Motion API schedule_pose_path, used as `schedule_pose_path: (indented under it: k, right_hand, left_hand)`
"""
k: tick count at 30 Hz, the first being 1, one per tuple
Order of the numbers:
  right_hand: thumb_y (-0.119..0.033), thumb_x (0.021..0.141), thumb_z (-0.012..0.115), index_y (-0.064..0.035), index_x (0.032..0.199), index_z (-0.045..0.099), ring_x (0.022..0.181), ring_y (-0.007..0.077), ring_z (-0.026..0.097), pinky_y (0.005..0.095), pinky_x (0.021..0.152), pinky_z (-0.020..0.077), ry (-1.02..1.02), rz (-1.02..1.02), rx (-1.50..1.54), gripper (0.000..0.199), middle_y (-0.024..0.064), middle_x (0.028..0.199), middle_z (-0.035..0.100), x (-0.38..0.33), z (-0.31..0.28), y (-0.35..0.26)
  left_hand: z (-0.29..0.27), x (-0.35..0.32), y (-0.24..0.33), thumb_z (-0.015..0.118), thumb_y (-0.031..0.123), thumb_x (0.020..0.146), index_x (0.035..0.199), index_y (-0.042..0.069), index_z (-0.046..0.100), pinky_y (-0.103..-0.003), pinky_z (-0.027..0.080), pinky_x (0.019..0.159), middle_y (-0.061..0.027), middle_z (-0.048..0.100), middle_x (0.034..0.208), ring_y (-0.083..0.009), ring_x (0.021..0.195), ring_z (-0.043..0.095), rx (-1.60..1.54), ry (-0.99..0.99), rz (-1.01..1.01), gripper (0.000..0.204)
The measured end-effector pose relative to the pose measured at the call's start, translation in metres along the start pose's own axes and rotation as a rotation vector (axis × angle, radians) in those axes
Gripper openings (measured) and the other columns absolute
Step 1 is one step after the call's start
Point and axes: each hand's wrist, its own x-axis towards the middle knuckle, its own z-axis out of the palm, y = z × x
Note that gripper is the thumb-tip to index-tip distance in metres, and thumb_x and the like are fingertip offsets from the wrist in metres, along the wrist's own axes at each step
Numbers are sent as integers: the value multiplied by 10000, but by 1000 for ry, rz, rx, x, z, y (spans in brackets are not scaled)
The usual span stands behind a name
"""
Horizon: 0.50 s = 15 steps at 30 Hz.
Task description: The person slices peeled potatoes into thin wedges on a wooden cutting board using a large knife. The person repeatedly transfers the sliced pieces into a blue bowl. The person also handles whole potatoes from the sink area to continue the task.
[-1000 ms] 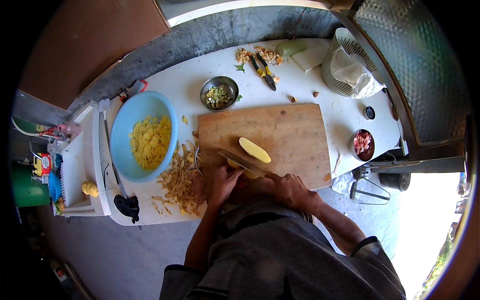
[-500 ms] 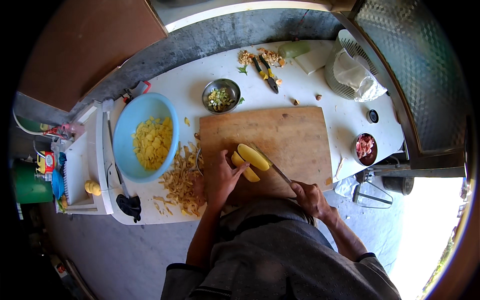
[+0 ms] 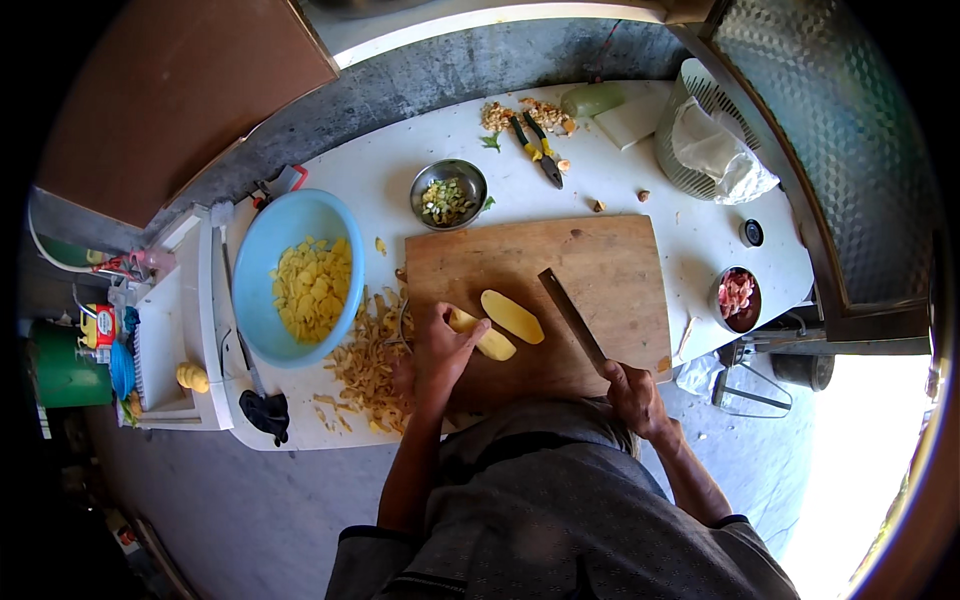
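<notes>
My right hand (image 3: 636, 400) is closed round the handle of a kitchen knife (image 3: 573, 320), whose blade slants up and left above the wooden cutting board (image 3: 610, 255). With its thumb and fingers, my left hand (image 3: 441, 352) grips a peeled potato half (image 3: 494, 345) near the board's left side; the fingers cover part of it. Just beyond, a second potato half (image 3: 512, 316) lies cut face up, apart from both the knife and my hand.
Left of the board are a potato-peel heap (image 3: 365, 370) and a blue basin (image 3: 243, 270) of potato pieces. Beyond it stand a metal bowl (image 3: 414, 207) with chopped greens and pliers (image 3: 549, 166). A bowl of meat (image 3: 737, 293) and a pale basket (image 3: 683, 155) are at right.
The knife has moved right, away from the potato, and its blade has turned. The two potato halves now lie apart. My left hand keeps its hold on the nearer half.
</notes>
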Motion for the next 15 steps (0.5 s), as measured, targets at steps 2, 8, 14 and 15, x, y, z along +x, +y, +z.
schedule_pose_path:
  k: [2,8,14,15]
  right_hand:
    - [-544,1172,434,24,939,657,586,140,507,375,574,435,19,-7,-6,653,36,617,512,0,1,4]
    - [-456,1176,483,41,907,636,628,217,480,449,624,462,-5,101,58,586,138,646,511,-1,-2,-4]
    - [-498,1176,453,27,890,632,595,181,499,413,591,455,-13,106,33,624,92,622,513,1,-2,0]
    - [-461,1179,472,41,913,637,614,198,486,434,608,458,-12,123,41,592,114,634,498,1,-2,-3]
  left_hand:
    - [-3,11,-12,985,259,764,1053,-9,646,-374,564,749,-126,710,906,-230,805,692,33,93,98,520]
    - [-14,5,13,972,62,722,1105,23,648,-357,560,776,-107,640,1022,-214,852,655,17,133,365,503]
    - [-14,-9,30,945,16,735,1141,29,648,-373,552,816,-108,626,1052,-230,890,651,20,102,424,503]
    - [-14,-8,34,946,15,733,1146,30,650,-376,551,819,-107,626,1054,-231,892,650,30,111,448,508]
